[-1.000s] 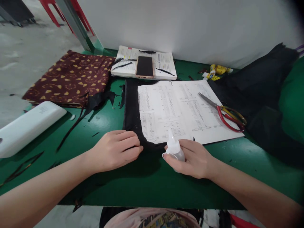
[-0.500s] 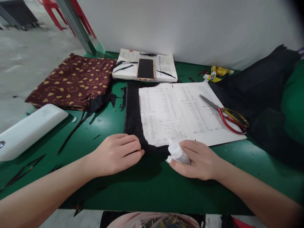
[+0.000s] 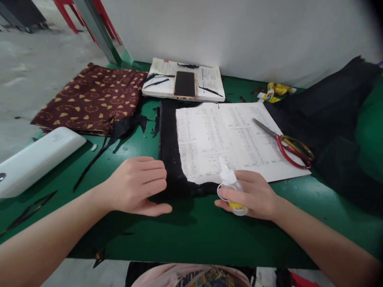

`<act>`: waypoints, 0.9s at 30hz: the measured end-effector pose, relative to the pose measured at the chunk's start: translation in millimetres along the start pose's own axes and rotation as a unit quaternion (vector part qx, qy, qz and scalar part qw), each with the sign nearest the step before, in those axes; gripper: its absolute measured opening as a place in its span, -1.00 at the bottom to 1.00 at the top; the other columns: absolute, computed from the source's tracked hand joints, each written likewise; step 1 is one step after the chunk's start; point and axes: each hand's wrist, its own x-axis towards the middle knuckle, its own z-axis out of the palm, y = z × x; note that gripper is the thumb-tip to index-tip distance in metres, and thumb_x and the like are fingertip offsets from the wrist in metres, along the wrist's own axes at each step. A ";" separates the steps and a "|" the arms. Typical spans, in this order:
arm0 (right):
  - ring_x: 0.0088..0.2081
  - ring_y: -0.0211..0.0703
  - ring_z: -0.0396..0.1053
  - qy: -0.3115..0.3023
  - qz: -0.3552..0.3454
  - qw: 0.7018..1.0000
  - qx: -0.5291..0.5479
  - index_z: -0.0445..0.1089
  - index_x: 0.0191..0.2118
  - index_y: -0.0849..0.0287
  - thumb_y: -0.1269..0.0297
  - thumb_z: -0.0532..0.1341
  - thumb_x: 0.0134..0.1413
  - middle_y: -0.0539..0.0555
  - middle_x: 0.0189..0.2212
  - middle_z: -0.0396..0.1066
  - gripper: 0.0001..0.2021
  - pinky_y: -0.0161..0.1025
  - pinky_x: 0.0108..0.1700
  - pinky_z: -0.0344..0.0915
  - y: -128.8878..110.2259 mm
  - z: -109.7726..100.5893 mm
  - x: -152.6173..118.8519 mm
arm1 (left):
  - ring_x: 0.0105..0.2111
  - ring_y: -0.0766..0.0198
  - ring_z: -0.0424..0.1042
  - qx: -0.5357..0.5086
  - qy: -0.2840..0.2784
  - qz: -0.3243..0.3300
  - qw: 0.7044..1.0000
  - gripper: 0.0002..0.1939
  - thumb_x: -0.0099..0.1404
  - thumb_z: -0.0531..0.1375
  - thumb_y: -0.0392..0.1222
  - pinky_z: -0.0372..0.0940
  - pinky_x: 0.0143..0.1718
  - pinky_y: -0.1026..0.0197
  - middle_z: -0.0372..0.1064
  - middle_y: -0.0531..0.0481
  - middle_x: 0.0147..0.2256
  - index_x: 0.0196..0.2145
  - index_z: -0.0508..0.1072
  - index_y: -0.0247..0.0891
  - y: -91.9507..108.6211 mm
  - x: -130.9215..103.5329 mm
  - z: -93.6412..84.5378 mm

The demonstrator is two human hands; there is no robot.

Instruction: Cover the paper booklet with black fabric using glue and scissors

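Note:
My right hand (image 3: 257,195) grips a small clear glue bottle (image 3: 228,177) with a white nozzle and a yellow label. Its nozzle points up and away, over the near edge of a white printed sheet (image 3: 215,133). Black fabric (image 3: 169,139) shows along the sheet's left side and is folded over its near edge. At the near left corner of this fabric is my left hand (image 3: 140,185), holding nothing, fingers loosely curled and thumb stretched apart. Red-handled scissors (image 3: 279,139) lie on the right part of the sheet.
Left on the green table (image 3: 185,239) are a patterned maroon cloth (image 3: 92,97) and a long white case (image 3: 42,161). Behind the sheet, a phone (image 3: 184,84) rests on a book (image 3: 161,85). Yellow tubes (image 3: 277,89) and loose black cloth (image 3: 326,107) are at right.
My left hand has drawn back leftward off the black fabric, its thumb parting from the fingers. My right hand has shifted slightly right, turning the bottle more upright so that its label shows.

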 end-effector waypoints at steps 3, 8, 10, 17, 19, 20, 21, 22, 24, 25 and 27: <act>-0.53 -0.32 0.34 0.032 0.019 0.997 0.065 0.23 -0.07 0.09 0.33 0.26 0.09 -0.10 -0.47 0.45 -0.70 -0.32 -0.46 0.31 -3.9 0.0 3.9 | -0.51 0.27 0.36 0.048 0.011 -0.049 0.998 -0.82 0.31 0.17 -0.19 0.26 -0.44 0.20 0.33 0.06 -0.56 -0.46 0.35 -0.21 -8.1 -3.7 -2.1; -0.35 -0.20 0.48 0.065 0.082 0.986 0.132 0.21 0.10 0.09 0.34 0.27 0.05 0.03 -0.29 0.53 -0.53 -0.23 -0.34 0.44 -7.9 1.0 4.1 | -0.54 0.32 0.34 0.074 -0.015 -0.111 0.991 -0.77 0.35 0.11 -0.23 0.21 -0.48 0.25 0.37 0.06 -0.54 -0.47 0.41 -0.24 -15.1 -0.6 2.2; -0.17 -0.07 0.49 0.081 0.092 0.976 0.180 0.18 0.18 0.08 0.31 0.22 0.10 0.15 -0.10 0.50 -0.49 -0.12 -0.26 0.48 -7.5 3.0 1.4 | -0.49 0.32 0.39 0.062 -0.031 -0.121 0.990 -0.79 0.36 0.12 -0.20 0.22 -0.46 0.27 0.42 0.04 -0.49 -0.43 0.43 -0.24 -15.5 1.1 3.9; -0.24 -0.10 0.46 0.063 0.273 0.928 0.247 0.11 0.29 -0.03 0.40 0.03 0.27 0.15 -0.08 0.44 -0.50 -0.15 -0.38 0.47 -6.1 7.4 -3.4 | -0.69 0.34 0.21 0.120 -0.050 -0.240 0.962 -0.63 0.39 0.06 -0.06 -0.04 -0.61 0.25 0.22 0.11 -0.68 -0.56 0.30 -0.21 -19.5 -4.1 1.7; -0.40 -0.16 0.43 0.043 0.295 0.934 0.199 -0.03 0.35 -0.01 0.35 0.07 0.27 0.16 -0.12 0.45 -0.42 -0.22 -0.52 0.40 -3.8 4.0 -2.2 | -0.72 0.32 0.15 0.144 -0.080 -0.287 0.944 -0.55 0.40 0.04 0.00 -0.11 -0.62 0.24 0.15 0.10 -0.73 -0.62 0.23 -0.21 -23.9 -6.7 0.4; -0.42 -0.16 0.42 0.033 0.298 0.941 0.157 -0.09 0.38 0.00 0.32 0.09 0.26 0.18 -0.07 0.44 -0.38 -0.21 -0.52 0.41 -1.7 1.5 -1.3 | -0.72 0.30 0.15 0.146 -0.101 -0.305 0.936 -0.52 0.40 0.02 0.04 -0.13 -0.63 0.24 0.15 0.09 -0.74 -0.64 0.21 -0.21 -26.2 -7.9 0.1; -0.37 -0.13 0.44 0.025 0.296 0.949 0.108 -0.14 0.39 0.02 0.29 0.10 0.25 0.21 0.02 0.40 -0.35 -0.17 -0.45 0.44 1.3 -1.1 -0.4 | -0.72 0.29 0.17 0.144 -0.120 -0.318 0.929 -0.49 0.40 0.01 0.07 -0.13 -0.63 0.23 0.17 0.07 -0.73 -0.65 0.21 -0.20 -28.3 -8.8 0.2; -0.28 -0.07 0.46 0.024 0.291 0.955 0.057 -0.15 0.39 0.03 0.27 0.10 0.25 0.24 0.11 0.33 -0.34 -0.11 -0.35 0.46 5.1 -3.9 0.4 | -0.72 0.27 0.18 0.138 -0.133 -0.327 0.926 -0.48 0.40 0.00 0.10 -0.13 -0.64 0.23 0.19 0.06 -0.73 -0.65 0.22 -0.20 -30.0 -9.5 0.6; -0.11 0.08 0.43 0.028 0.280 0.959 -0.038 -0.11 0.38 0.11 0.24 0.10 0.25 0.29 0.20 0.24 -0.36 0.03 -0.16 0.44 15.3 -8.9 1.3 | -0.71 0.25 0.20 0.122 -0.139 -0.332 0.925 -0.47 0.41 -0.02 0.11 -0.12 -0.64 0.23 0.21 0.05 -0.73 -0.65 0.25 -0.20 -32.0 -10.1 1.8; -0.09 0.12 0.42 0.027 0.277 0.957 -0.079 -0.09 0.37 0.16 0.24 0.09 0.24 0.32 0.18 0.26 -0.37 0.08 -0.11 0.40 21.5 -10.9 1.1 | -0.71 0.25 0.21 0.114 -0.133 -0.330 0.928 -0.47 0.41 -0.02 0.11 -0.11 -0.64 0.23 0.22 0.06 -0.73 -0.64 0.26 -0.20 -32.1 -10.1 2.5; -0.13 0.16 0.42 0.010 0.277 0.948 -0.156 -0.03 0.34 0.30 0.24 0.08 0.24 0.37 0.04 0.37 -0.39 0.14 -0.08 0.35 35.2 -13.9 -0.8 | -0.72 0.28 0.20 0.097 -0.115 -0.320 0.935 -0.48 0.41 0.00 0.09 -0.10 -0.64 0.24 0.19 0.08 -0.74 -0.64 0.27 -0.20 -31.4 -9.9 3.6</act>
